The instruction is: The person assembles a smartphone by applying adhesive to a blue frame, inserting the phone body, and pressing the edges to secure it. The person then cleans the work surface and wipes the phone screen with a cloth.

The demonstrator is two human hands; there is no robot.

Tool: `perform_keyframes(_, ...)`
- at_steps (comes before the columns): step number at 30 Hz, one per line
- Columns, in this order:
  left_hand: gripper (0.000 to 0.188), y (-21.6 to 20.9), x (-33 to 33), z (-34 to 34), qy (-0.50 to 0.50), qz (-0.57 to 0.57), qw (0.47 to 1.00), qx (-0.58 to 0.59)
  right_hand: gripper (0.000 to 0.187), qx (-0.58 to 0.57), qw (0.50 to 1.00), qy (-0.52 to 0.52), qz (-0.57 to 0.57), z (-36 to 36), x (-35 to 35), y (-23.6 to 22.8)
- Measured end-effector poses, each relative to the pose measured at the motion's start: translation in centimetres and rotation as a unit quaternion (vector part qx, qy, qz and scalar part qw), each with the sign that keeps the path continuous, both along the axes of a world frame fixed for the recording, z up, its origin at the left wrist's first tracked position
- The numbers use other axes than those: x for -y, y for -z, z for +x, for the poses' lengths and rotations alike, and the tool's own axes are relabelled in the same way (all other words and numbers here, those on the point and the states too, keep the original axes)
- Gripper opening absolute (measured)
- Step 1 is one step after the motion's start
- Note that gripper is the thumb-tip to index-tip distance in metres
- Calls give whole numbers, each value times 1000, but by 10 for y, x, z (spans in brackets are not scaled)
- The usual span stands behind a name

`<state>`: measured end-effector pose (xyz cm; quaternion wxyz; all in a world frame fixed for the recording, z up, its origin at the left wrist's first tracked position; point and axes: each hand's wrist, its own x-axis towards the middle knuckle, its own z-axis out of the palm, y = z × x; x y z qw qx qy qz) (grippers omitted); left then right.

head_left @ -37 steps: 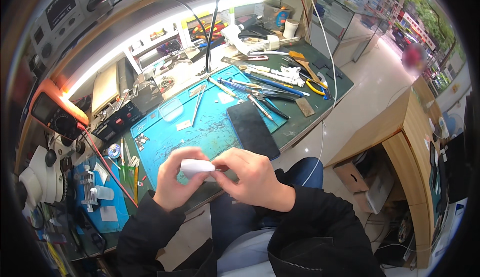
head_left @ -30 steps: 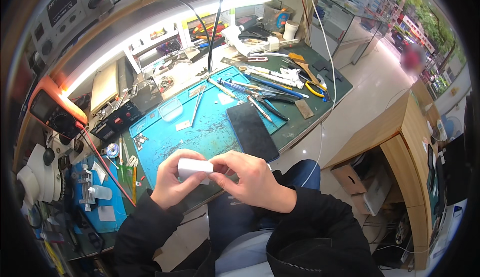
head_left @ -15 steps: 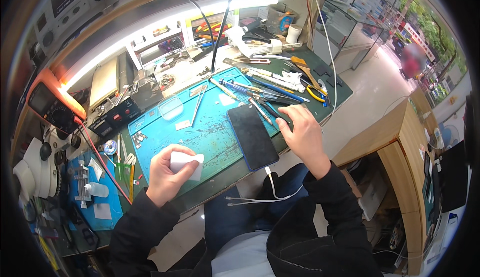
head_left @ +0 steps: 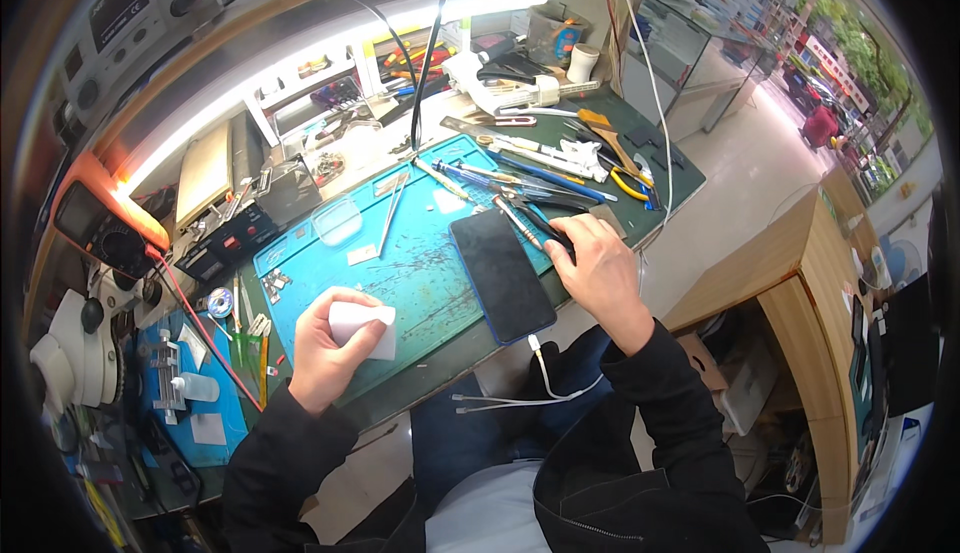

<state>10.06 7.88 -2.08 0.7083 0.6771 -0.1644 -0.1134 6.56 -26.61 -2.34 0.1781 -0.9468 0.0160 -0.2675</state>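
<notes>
In my left hand (head_left: 335,351) is a small white block-like piece (head_left: 378,341), clasped between thumb and fingers over the near edge of the blue work mat (head_left: 400,288). My right hand (head_left: 598,268) has its thumb and fingers closed on the dark handles of a pair of pliers (head_left: 535,220), whose head lies among other tools. Just left of that hand, a dark-screened phone (head_left: 500,275) in a blue frame lies face up on the mat. A white cable (head_left: 540,358) is plugged into its near end and hangs over the bench edge with several loose ends.
Tweezers (head_left: 392,215) and a clear plastic dish (head_left: 337,219) lie on the mat. Pens, screwdrivers and a brush (head_left: 600,125) crowd the back right. An orange multimeter (head_left: 100,218) with a red lead stands left. A wooden cabinet (head_left: 760,263) is at the right.
My right hand has moved slightly left and down, and its fingers have closed on the pliers' handles. My left hand still holds the white piece. The view has shifted slightly.
</notes>
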Motion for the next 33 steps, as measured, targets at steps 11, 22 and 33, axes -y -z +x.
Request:
perform_keyframes(11,19,-4,4,-1,4,20,1000,3,21,6,1000,-5,-4,0,10,6)
perform_keyframes(22,27,-8,2,-2,72,116,983,123,24,104,992,-74,-1,-24,-31,-19)
perform_keyframes(33,32,4,9,-7,126,13,965,231,29,-54,935,-309,163,-41,-117,-32)
